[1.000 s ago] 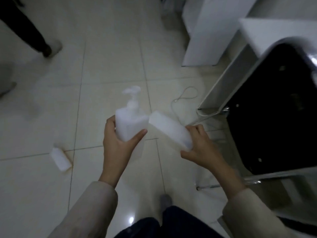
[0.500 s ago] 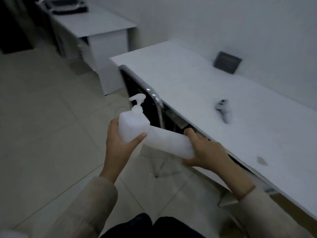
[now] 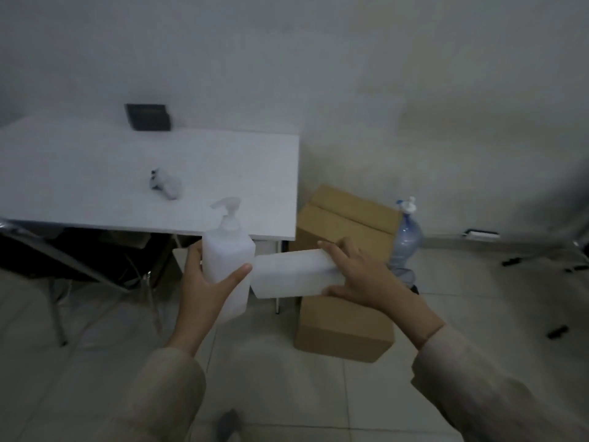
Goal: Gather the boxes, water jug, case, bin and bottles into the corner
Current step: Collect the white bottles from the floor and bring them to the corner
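Beside stacked brown cardboard boxes (image 3: 345, 327), our left hand (image 3: 204, 282) grips a white plastic pump bottle (image 3: 228, 253); our right hand (image 3: 366, 275) clasps a white rectangular box (image 3: 293, 275).

White pump bottle (image 3: 228, 260), brown boxes (image 3: 345, 327)

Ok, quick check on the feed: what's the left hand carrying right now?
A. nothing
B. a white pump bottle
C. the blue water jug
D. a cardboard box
B: the left hand is wrapped around the white pump bottle, held upright, while the right hand holds a white box; the blue water jug stands on the floor beside the cardboard boxes.
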The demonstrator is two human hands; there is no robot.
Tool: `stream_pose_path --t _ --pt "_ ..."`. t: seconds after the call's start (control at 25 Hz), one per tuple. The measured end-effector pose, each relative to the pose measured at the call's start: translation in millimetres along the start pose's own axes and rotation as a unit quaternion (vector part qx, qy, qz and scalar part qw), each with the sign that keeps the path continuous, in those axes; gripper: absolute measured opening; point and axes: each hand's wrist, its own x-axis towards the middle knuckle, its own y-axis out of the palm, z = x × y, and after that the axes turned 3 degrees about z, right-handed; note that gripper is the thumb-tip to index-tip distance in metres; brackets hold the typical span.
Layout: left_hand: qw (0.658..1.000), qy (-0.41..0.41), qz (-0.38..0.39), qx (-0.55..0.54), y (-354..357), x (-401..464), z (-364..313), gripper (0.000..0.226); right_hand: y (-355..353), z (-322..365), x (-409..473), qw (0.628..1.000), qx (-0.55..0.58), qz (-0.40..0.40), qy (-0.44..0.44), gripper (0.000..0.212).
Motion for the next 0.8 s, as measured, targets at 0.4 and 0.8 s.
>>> stream_pose_path --t 0.4,0.8 --pt "0.987 -0.007 0.154 0.033 138.7 25.9 -31.2 0.074 -4.3 -120.6 -87.3 0.95 -0.19 -0.247 0.026 0.065" --pt "0.958 -0.015 0.283 -0.037 281.6 38.7 -71.8 0.047 -24.8 -184.7 -100.3 0.932 0.023 -0.352 0.085 0.048"
